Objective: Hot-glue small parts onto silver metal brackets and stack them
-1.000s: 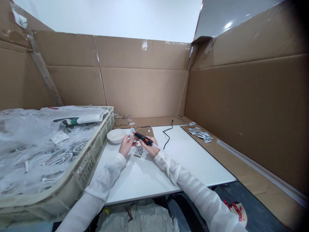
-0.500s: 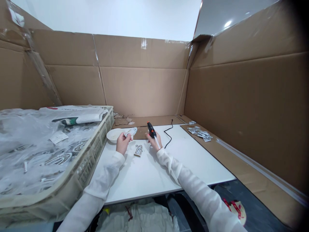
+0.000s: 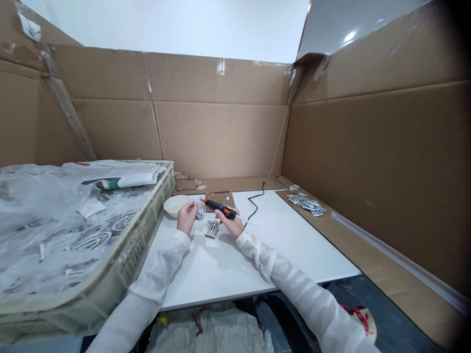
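Observation:
My left hand (image 3: 187,218) pinches a small flat decorated piece (image 3: 200,209), light with coloured marks, near the white bowl (image 3: 172,206). My right hand (image 3: 231,223) is wrapped round a black and orange hot glue gun (image 3: 221,208). Its orange tip points left and is at the decorated piece; whether they touch I cannot tell. A clear glue stick (image 3: 248,223) juts from the gun's back end. Between my hands, on the white board, lies an arch-shaped ornament (image 3: 212,229) with a small dark ring (image 3: 209,222) by its top.
At left stands a cream plastic crate (image 3: 147,223) full of bagged arch-shaped pieces. A pile of small flat pieces (image 3: 306,204) lies on cardboard at right. A black cord (image 3: 253,201) crosses the white board (image 3: 279,245). Cardboard walls (image 3: 221,132) enclose the back and sides.
My right hand has swung the glue gun from pointing up and away to pointing left at the piece. My left hand has turned the piece so that its coloured marks show.

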{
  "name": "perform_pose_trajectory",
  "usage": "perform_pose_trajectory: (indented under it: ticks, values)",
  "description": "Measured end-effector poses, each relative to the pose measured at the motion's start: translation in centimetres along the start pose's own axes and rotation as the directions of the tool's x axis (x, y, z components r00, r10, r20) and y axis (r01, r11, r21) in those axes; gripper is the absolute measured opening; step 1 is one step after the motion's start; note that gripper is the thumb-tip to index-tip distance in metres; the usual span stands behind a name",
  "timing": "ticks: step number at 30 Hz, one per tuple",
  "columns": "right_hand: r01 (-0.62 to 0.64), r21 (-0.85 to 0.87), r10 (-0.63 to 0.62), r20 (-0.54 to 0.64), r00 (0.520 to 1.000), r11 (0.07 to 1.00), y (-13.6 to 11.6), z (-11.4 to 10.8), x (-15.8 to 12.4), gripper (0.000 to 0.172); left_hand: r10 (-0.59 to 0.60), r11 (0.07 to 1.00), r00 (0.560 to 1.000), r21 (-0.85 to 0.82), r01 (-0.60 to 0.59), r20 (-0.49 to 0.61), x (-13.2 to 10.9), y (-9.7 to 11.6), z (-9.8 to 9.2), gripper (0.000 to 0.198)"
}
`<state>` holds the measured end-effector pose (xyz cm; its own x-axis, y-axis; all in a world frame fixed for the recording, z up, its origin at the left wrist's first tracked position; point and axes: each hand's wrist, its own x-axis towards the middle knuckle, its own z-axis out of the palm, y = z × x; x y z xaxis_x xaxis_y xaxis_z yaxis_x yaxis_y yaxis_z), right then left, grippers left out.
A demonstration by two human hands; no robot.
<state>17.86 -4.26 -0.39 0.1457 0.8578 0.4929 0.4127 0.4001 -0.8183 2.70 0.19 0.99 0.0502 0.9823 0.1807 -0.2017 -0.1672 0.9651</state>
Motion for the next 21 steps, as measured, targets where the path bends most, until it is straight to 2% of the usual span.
perform_pose_trajectory:
  ticks: [5, 11, 21]
  values:
    - [-0.034, -0.028, 0.032, -0.058, 0.998, 0.999, 0.52, -0.02, 0.11, 0.036, -0.013, 1.0, 1.0, 0.014, 0.013, 0.017, -0.24, 0.23, 0.3, 0.038]
    - [-0.046, -0.033, 0.045, -0.036, 0.998, 0.998, 0.63, -0.08, 0.2, 0.039, -0.001, 1.0, 0.999, 0.009, 0.0, 0.036, -0.4, 0.25, 0.41, 0.038]
    - [-0.07, -0.048, 0.066, -0.072, 0.995, 0.996, 1.03, 0.03, 0.33, 0.04, 0.01, 1.0, 0.999, 0.011, -0.01, 0.031, -0.24, -0.14, 0.33, 0.039]
